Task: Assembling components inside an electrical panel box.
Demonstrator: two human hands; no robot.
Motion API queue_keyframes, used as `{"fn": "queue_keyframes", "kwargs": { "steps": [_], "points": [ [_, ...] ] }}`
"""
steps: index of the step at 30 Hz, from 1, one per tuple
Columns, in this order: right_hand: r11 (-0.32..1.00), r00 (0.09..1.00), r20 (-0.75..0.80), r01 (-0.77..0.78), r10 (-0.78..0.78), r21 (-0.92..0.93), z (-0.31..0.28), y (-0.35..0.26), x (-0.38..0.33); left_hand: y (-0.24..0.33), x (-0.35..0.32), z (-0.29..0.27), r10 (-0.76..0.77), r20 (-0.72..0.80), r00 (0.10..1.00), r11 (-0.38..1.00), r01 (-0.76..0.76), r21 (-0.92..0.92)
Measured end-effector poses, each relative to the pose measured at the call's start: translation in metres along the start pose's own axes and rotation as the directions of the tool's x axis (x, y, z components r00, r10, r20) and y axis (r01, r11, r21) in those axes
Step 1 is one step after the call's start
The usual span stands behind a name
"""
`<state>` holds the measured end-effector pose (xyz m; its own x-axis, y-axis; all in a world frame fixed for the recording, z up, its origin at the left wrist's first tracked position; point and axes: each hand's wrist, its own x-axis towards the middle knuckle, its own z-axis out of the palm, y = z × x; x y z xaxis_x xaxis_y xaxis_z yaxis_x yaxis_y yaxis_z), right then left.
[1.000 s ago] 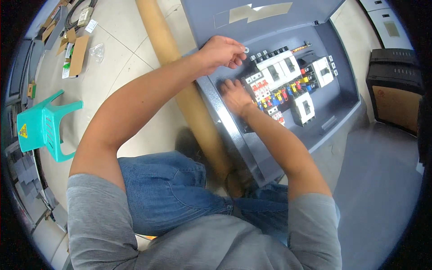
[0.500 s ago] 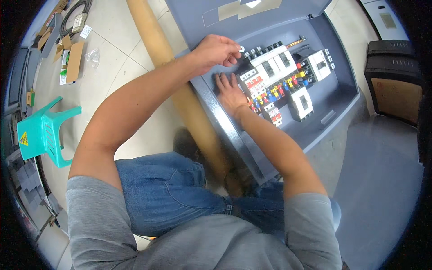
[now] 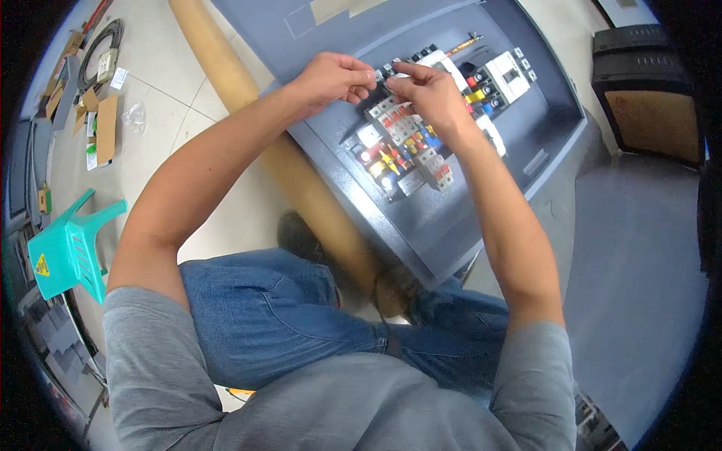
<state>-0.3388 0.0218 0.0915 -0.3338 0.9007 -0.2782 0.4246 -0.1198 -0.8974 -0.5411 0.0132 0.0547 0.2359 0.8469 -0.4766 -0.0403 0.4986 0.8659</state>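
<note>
Both my hands meet over a grey metal electrical enclosure (image 3: pixel 331 161). My left hand (image 3: pixel 338 77) is closed in a pinch on a small, pale, washer-like ring (image 3: pixel 379 76). Facing it, my right hand (image 3: pixel 436 94) has its thumb and forefinger bent close together near that ring; whether something small is between them is hidden. Below the hands sit small circuit breakers (image 3: pixel 392 119) with red markings, beside red, yellow and blue connections (image 3: pixel 391 159). A larger white breaker (image 3: pixel 449 66) is partly covered by my right hand. Another white breaker (image 3: pixel 510 77) stands farther right.
A thick tan roll (image 3: pixel 226 79) lies along the enclosure's left side. On the floor at left are a teal plastic stool (image 3: pixel 71 244), an opened cardboard box (image 3: pixel 105 129) and a coiled black cable (image 3: pixel 113 37). Black-framed boxes (image 3: pixel 650 120) stand at right.
My right hand has lifted from the enclosure's near-left inside and come up to my left fingertips, uncovering the lower connections. The enclosure appears shifted leftward and up in view.
</note>
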Motion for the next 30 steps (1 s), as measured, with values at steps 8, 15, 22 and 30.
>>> {"fn": "queue_keyframes", "kwargs": {
  "steps": [8,15,22,30],
  "points": [
    [0.917,0.959,0.204,-0.253,0.196,0.307,-0.008,0.026,-0.008,-0.009,-0.008,0.014,-0.052,0.167,0.985,0.987,0.025,0.156],
    [0.950,0.840,0.448,-0.299,0.305,-0.087,-0.003,0.051,-0.052,-0.014,-0.009,0.004,-0.051,0.113,0.992,0.937,0.008,0.348],
    [0.580,0.802,0.510,0.266,0.309,-0.770,0.020,0.088,-0.113,-0.018,0.007,-0.011,0.038,0.025,0.999,0.862,-0.046,0.505],
    [0.469,0.831,0.437,0.252,0.343,-0.847,0.053,0.113,-0.131,-0.028,0.019,-0.014,0.008,0.006,1.000,0.833,-0.009,0.553]
  ]
}}
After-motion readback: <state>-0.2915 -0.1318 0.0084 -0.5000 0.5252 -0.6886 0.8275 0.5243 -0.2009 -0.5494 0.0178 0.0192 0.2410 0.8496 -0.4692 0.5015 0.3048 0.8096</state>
